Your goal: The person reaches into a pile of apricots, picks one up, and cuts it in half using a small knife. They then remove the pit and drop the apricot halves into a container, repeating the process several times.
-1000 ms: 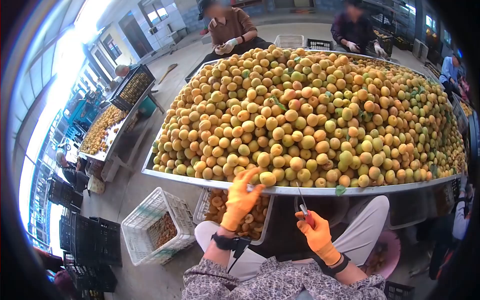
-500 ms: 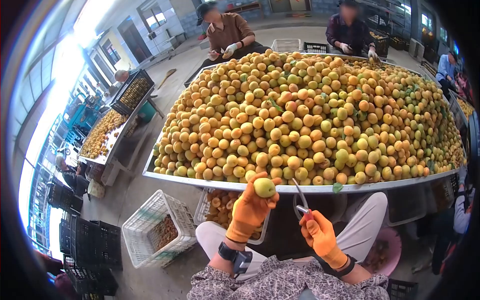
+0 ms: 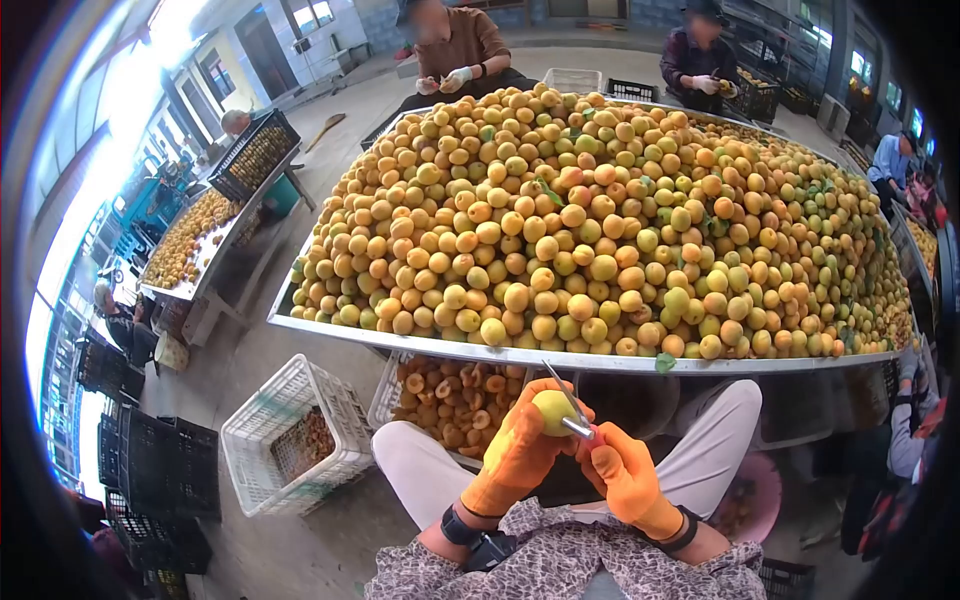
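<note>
My left hand [image 3: 520, 448], in an orange glove, is closed around a yellow-green apricot [image 3: 550, 413]. My right hand [image 3: 628, 478], gloved the same way, grips a red-handled cutting tool [image 3: 583, 430] with a slim metal blade. The blade lies across the right side of the apricot; whether it has cut in cannot be made out. Both hands are close together above my lap. Just beyond them a metal-rimmed table [image 3: 480, 352] bears a large heap of apricots [image 3: 560, 230].
Below the table edge stands a crate of halved apricots [image 3: 455, 400]. A white crate [image 3: 330, 460] with brown bits inside is on the floor at left, near stacked black crates [image 3: 165, 460]. A pink basin [image 3: 755, 495] sits at right. Two people [image 3: 455, 50] work across the table.
My hands have come together, bringing the blade from beside the apricot onto it. The apricot has moved slightly right and down. Across the table, the right-hand person's hands have drawn together. The view has shifted slightly.
</note>
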